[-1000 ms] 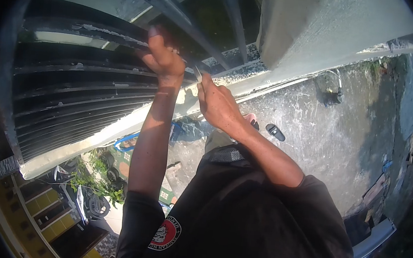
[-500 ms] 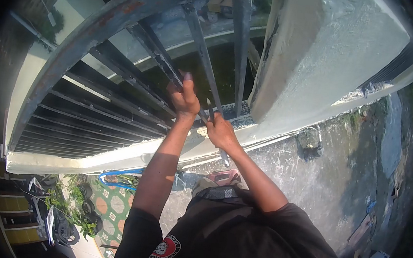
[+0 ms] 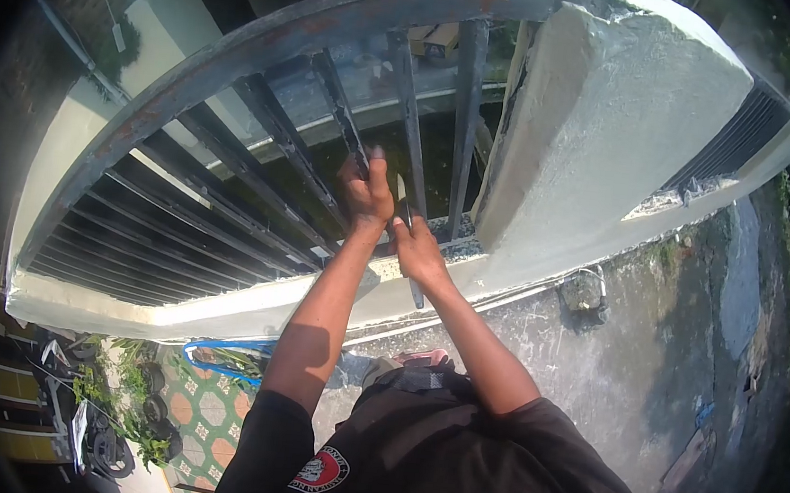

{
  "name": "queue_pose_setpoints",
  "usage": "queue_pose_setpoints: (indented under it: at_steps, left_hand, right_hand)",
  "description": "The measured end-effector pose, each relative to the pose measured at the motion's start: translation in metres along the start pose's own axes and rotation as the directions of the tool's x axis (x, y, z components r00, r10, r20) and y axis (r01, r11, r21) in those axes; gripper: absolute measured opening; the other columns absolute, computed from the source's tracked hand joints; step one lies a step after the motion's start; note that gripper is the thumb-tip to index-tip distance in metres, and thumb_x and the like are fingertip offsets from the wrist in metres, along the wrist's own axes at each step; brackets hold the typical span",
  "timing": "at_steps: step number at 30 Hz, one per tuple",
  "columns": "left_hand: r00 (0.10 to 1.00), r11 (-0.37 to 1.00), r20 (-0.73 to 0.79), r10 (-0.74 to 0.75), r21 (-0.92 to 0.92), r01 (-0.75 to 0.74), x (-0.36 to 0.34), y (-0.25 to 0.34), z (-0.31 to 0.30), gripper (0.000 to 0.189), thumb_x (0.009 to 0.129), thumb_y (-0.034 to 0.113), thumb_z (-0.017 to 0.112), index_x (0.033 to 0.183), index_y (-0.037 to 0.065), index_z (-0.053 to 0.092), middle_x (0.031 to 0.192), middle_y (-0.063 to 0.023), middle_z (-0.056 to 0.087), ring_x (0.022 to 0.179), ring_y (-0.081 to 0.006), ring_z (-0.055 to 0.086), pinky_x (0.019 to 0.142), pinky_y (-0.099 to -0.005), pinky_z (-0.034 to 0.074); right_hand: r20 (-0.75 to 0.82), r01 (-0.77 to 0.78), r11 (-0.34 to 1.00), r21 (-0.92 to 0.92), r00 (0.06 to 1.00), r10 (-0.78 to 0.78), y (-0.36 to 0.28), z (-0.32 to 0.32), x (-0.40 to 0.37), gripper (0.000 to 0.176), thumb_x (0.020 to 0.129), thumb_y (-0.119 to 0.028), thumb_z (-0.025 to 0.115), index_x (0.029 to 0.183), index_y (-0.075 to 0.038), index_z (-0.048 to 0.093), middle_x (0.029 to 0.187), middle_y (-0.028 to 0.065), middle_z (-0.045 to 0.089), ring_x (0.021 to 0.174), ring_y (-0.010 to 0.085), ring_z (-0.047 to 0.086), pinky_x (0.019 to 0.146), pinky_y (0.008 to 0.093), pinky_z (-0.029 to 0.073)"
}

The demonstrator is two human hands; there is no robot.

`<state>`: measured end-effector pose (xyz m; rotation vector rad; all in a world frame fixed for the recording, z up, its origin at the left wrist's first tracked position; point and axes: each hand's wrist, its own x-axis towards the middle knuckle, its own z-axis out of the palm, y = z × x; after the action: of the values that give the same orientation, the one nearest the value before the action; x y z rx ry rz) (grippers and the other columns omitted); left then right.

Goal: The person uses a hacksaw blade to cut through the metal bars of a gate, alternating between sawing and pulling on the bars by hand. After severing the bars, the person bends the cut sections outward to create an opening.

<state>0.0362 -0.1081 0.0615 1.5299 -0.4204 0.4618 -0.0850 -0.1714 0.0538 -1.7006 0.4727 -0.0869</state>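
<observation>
Nearest the body, the right hand (image 3: 420,252) is clenched round a knife-like tool (image 3: 402,192), its pointed blade rising just beside the left hand (image 3: 367,192). The left fingers curl round one upright bar (image 3: 337,98) of the railing (image 3: 292,32), the landmark. Below the railing runs a pale ledge (image 3: 247,306); concrete ground (image 3: 632,355) spreads outside it. Narrow gaps separate the bars, a curved rail caps them, and a thick pillar (image 3: 608,105) borders the railing's right end. Beyond the railing sits a cardboard box (image 3: 434,39), contents hidden.
</observation>
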Motion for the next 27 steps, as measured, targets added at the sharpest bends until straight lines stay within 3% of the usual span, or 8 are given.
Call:
queue_pose_setpoints:
  at_steps: [1,8,10,13,17,20,23,27]
  left_hand:
    - [1.0,1.0,0.002,0.0,0.001,0.0,0.002,0.0,0.0,0.034,0.095,0.033,0.058,0.081,0.002,0.056,0.068,-0.0068,0.054,0.064,-0.0207,0.053,0.063,-0.0374,0.041]
    - [1.0,0.999,0.007,-0.03,-0.024,0.03,-0.001,-0.003,0.001,0.033,0.095,0.032,0.057,0.083,0.001,0.057,0.07,-0.0078,0.057,0.066,-0.0212,0.054,0.065,-0.0371,0.043]
    - [0.999,0.999,0.01,-0.037,-0.024,0.037,0.004,-0.005,0.001,0.032,0.095,0.031,0.057,0.083,0.001,0.057,0.071,-0.0079,0.057,0.066,-0.0211,0.055,0.065,-0.0371,0.043]
    - [1.0,0.998,-0.02,-0.023,-0.062,0.021,-0.001,-0.007,0.002,0.032,0.095,0.031,0.058,0.084,0.001,0.058,0.072,-0.0081,0.058,0.068,-0.021,0.056,0.066,-0.0367,0.043]
    - [1.0,0.998,0.001,-0.03,-0.06,0.03,0.002,-0.006,0.001,0.031,0.095,0.03,0.058,0.086,0.001,0.059,0.073,-0.0078,0.06,0.068,-0.0206,0.056,0.067,-0.0358,0.044]
    - [0.998,0.994,0.015,-0.061,-0.088,0.062,0.001,-0.003,0.002,0.03,0.095,0.03,0.058,0.086,0.001,0.06,0.074,-0.0073,0.06,0.069,-0.0195,0.056,0.067,-0.0352,0.044]
    - [0.999,0.994,-0.031,0.02,-0.108,-0.024,0.002,0.001,0.006,0.031,0.095,0.03,0.059,0.074,0.009,0.05,0.061,0.0028,0.046,0.051,-0.0094,0.043,0.049,-0.0285,0.034]
    - [0.997,0.989,-0.076,0.025,-0.144,-0.035,0.002,0.0,0.01,0.032,0.094,0.031,0.06,0.072,0.01,0.048,0.058,0.0051,0.043,0.047,-0.0075,0.04,0.045,-0.0267,0.031]
  right_hand:
    - [-0.04,0.041,0.998,-0.052,0.998,-0.043,0.008,0.005,0.006,0.042,0.103,-0.031,0.046,0.133,-0.002,0.05,0.087,0.0165,0.067,0.085,0.0303,0.068,0.08,0.0428,0.05]
    - [-0.099,0.185,0.982,0.024,0.978,-0.182,-0.006,0.002,-0.006,0.037,0.105,-0.03,0.041,0.123,0.0,0.051,0.08,0.0162,0.066,0.081,0.0315,0.067,0.078,0.0425,0.05]
    - [-0.071,0.196,0.98,0.039,0.979,-0.193,-0.015,-0.002,-0.01,0.031,0.105,-0.023,0.04,0.123,0.002,0.049,0.071,0.018,0.065,0.076,0.0372,0.07,0.074,0.0493,0.05]
    - [-0.068,0.203,0.979,0.02,0.977,-0.201,-0.011,-0.001,-0.005,0.03,0.107,-0.027,0.038,0.109,0.0,0.049,0.071,0.0136,0.063,0.072,0.0284,0.068,0.071,0.0421,0.051]
    - [-0.041,0.172,0.985,0.002,0.984,-0.172,-0.011,-0.005,-0.014,0.028,0.107,-0.025,0.037,0.11,0.0,0.049,0.068,0.0122,0.063,0.068,0.028,0.068,0.069,0.0428,0.052]
    - [0.069,0.008,0.998,0.056,0.998,-0.012,0.009,-0.005,-0.02,0.025,0.105,-0.022,0.041,0.111,0.001,0.048,0.069,0.014,0.067,0.07,0.029,0.07,0.07,0.0444,0.053]
    - [0.012,0.24,0.951,-0.196,0.97,-0.242,0.046,0.004,-0.01,0.027,0.096,-0.015,0.047,0.113,0.006,0.048,0.072,0.0244,0.068,0.078,0.0473,0.068,0.072,0.0576,0.052]
    - [0.042,0.176,0.906,-0.385,0.984,-0.173,0.01,0.002,-0.02,0.022,0.099,-0.018,0.05,0.107,0.002,0.048,0.083,0.0315,0.065,0.089,0.0529,0.063,0.078,0.0618,0.046]
